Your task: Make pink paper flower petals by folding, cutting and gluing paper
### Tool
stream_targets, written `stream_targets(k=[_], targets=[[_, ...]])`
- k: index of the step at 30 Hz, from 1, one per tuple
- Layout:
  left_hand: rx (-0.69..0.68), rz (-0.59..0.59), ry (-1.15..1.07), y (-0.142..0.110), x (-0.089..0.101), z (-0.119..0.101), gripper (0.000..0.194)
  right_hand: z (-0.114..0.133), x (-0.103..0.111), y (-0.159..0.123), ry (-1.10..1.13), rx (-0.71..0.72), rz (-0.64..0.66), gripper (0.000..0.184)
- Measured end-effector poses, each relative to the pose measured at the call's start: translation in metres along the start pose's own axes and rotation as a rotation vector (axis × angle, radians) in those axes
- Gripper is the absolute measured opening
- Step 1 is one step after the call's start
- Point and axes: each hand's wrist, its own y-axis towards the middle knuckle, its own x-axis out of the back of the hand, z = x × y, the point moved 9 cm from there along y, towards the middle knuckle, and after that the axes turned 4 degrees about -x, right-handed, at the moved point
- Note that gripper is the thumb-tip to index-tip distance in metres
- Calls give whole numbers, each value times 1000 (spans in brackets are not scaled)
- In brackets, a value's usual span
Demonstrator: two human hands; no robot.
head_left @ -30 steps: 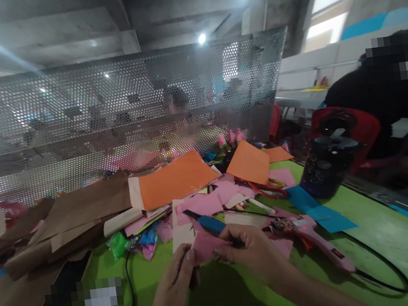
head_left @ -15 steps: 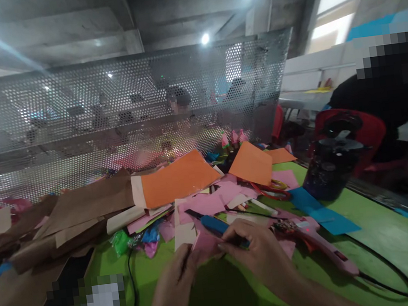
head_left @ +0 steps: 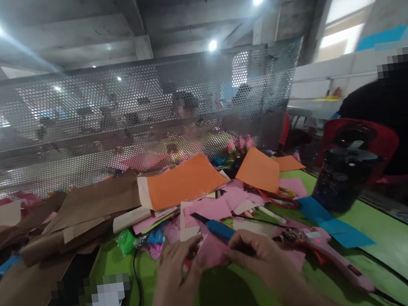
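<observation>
Smooth green tabletop (head_left: 400, 233) bears a pink plastic glue gun (head_left: 335, 253); left of it, left hand (head_left: 179, 270) and right hand (head_left: 263, 255) pinch pink paper (head_left: 214, 252).

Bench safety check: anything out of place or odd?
Yes: the pink glue gun lies on the cluttered table, red light lit, close to a loose pink paper scrap. It may be hot. No spill visible.

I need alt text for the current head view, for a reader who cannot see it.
A person's left hand and right hand hold a pink piece over a green table; a pink glue gun lies at right, and orange sheets and brown sheets lie heaped beyond.
</observation>
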Motion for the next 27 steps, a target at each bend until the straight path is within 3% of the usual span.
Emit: stream_targets(k=[3,5,9,12,16,19,24,27], targets=[[103,30,-209,-1,-22,12,39,1,-2,0,-93,12,12,23],[175,-27,-288,-1,-22,23,41,6,5,5,-187,60,19,28],[247,-105,-393,0,-8,34,42,11,34,21,-592,164,-96,25],[244,-145,-436,3,9,30,42,-5,30,30,-854,155,-8,31],[235,-230,-453,5,33,26,39,-18,19,32,-902,147,-11,51],[229,-286,-491,5,42,30,41,-14,6,25,-897,157,-30,47],[229,-274,-500,6,41,36,44,-2,-21,11,-863,169,-13,36],[230,-295,-505,5,43,36,47,3,-19,15,-860,181,2,29]])
